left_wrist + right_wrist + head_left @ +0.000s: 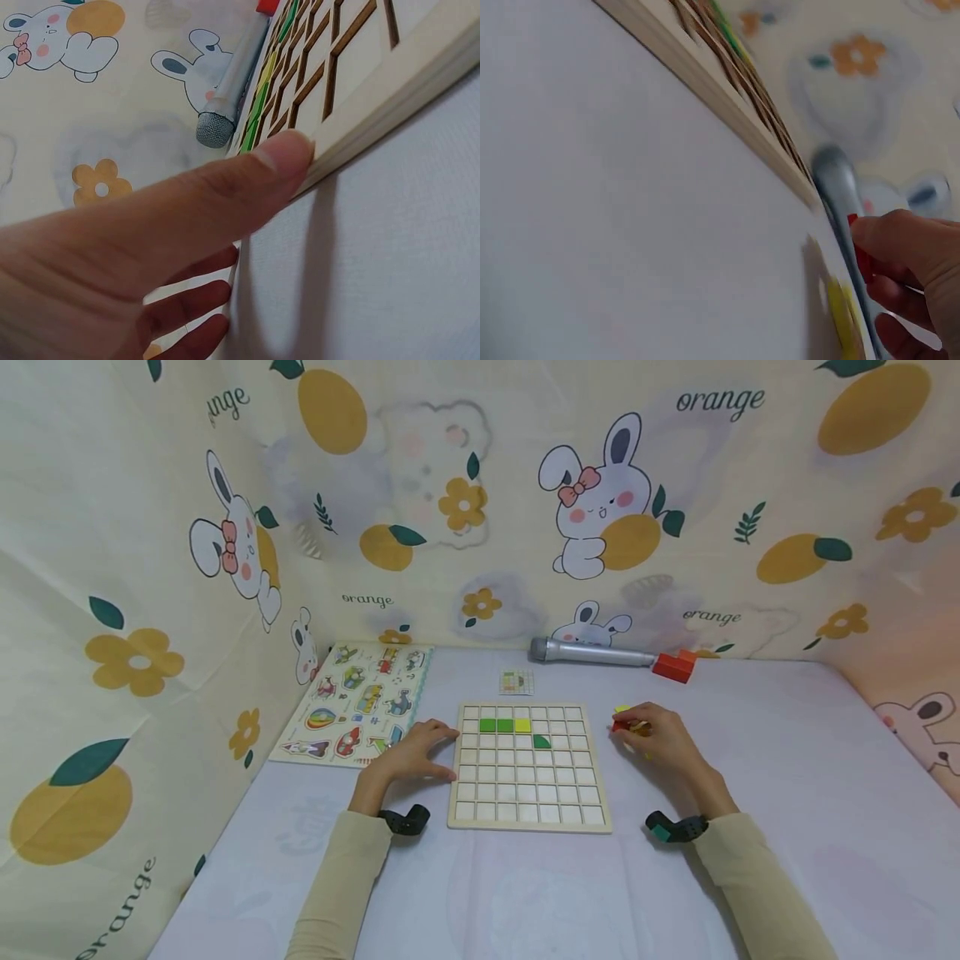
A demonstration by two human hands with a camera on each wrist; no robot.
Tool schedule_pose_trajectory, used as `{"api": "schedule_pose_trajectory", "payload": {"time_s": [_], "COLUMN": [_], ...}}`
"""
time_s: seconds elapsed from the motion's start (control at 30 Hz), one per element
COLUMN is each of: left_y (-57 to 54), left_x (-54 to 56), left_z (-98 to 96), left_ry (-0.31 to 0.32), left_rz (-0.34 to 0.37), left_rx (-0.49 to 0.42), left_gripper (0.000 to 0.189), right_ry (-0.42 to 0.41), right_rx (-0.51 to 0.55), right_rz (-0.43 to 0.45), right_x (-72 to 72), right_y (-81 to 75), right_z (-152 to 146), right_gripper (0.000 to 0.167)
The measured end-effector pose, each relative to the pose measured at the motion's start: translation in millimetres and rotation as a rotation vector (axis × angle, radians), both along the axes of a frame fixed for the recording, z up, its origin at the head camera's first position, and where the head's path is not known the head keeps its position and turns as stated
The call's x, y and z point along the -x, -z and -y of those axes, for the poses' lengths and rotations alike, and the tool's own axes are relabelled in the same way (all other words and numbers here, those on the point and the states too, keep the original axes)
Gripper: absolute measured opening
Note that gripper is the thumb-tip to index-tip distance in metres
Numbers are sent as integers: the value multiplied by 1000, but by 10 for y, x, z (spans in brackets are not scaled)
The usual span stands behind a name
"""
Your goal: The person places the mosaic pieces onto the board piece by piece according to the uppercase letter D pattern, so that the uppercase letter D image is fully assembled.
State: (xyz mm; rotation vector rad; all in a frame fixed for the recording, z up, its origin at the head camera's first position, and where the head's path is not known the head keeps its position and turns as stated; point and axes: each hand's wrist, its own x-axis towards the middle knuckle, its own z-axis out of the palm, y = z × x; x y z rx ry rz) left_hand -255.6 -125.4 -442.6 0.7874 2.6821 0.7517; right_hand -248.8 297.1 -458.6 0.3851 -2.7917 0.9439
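A wooden grid board lies flat on the table. In its upper rows sit two green squares, a yellow square and a green piece with one rounded side. My left hand is at the board's left edge, thumb extended along the rim in the left wrist view. Thumb and fingers of my right hand pinch a small red piece, just right of the board. Below that hand, yellow pieces lie on the table, blurred and partly hidden by the fingers.
At the back, a silver microphone lies beside red blocks. A small patterned card is just beyond the board. On the left lies a picture puzzle board, partly behind my left hand. Printed cloth walls surround the table.
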Motion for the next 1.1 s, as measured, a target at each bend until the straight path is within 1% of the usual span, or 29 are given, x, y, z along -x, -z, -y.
{"api": "schedule_pose_trajectory", "payload": {"time_s": [0.1,0.2,0.33,0.5,0.6,0.7,0.8,0.9,1.03,1.1], "left_y": [-2,2,10,6,-2,-9,-9,-8,-11,-14], "left_x": [-3,-2,3,1,-3,-6,-4,-2,-4,-5], "left_z": [1,2,3,3,1,-2,-3,-1,3,4], "left_ry": [1,0,-3,-5,-5,-3,-1,-1,0,1], "left_rz": [7,7,7,8,7,4,0,0,3,1], "left_rx": [-4,0,5,3,1,2,5,3,-1,-2], "left_gripper": [72,72,73,72,72,72,72,71,71,71], "right_ry": [-116,-208,-301,-403,-421,-411,-396,-382,-389,-398], "right_rx": [-11,17,49,75,69,49,5,-26,-19,-14], "right_rz": [-37,-36,-22,-67,-82,-82,-99,-87,-72,-92], "right_x": [-38,-84,-125,-119,-103,-98,-103,-117,-127,-119], "right_y": [10,11,17,46,62,70,67,47,41,57], "right_z": [198,403,642,851,928,963,965,950,924,921], "right_gripper": [27,26,24,17,12,10,10,10,11,13]}}
